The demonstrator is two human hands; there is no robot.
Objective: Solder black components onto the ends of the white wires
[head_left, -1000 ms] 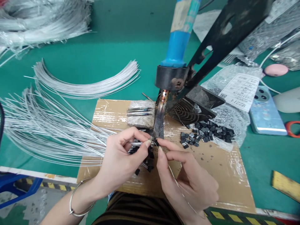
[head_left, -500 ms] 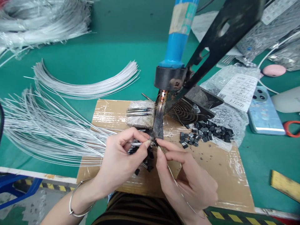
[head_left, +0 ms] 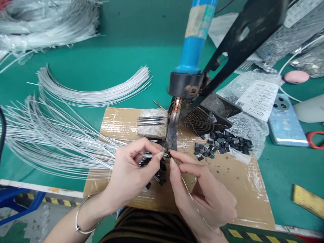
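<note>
With thumb and forefinger pinched, my left hand (head_left: 138,168) grips the end of a thin grey cable from the bundle (head_left: 76,145) fanned out to the left. My right hand (head_left: 199,189) pinches a strand of solder wire (head_left: 188,192), its tail running down across the palm. Both sets of fingertips meet just under the tip of a blue-handled soldering iron (head_left: 172,130), clamped upright in a black bracket (head_left: 227,60). The joint between them is too small to make out. Below the left fingers lie several small black connectors (head_left: 160,177) with cable ends.
Cardboard (head_left: 243,192) covers the work spot. Loose black connectors (head_left: 225,143) lie right of a small black fan (head_left: 202,119). Behind my left hand is a wrapped block (head_left: 153,126) with metal rods. A phone (head_left: 287,119), an orange-handled tool (head_left: 315,139) and another cable bundle (head_left: 96,92) lie farther out.
Both hands keep their grips at the iron's tip with hardly any movement. The whole view has shifted very slightly.
</note>
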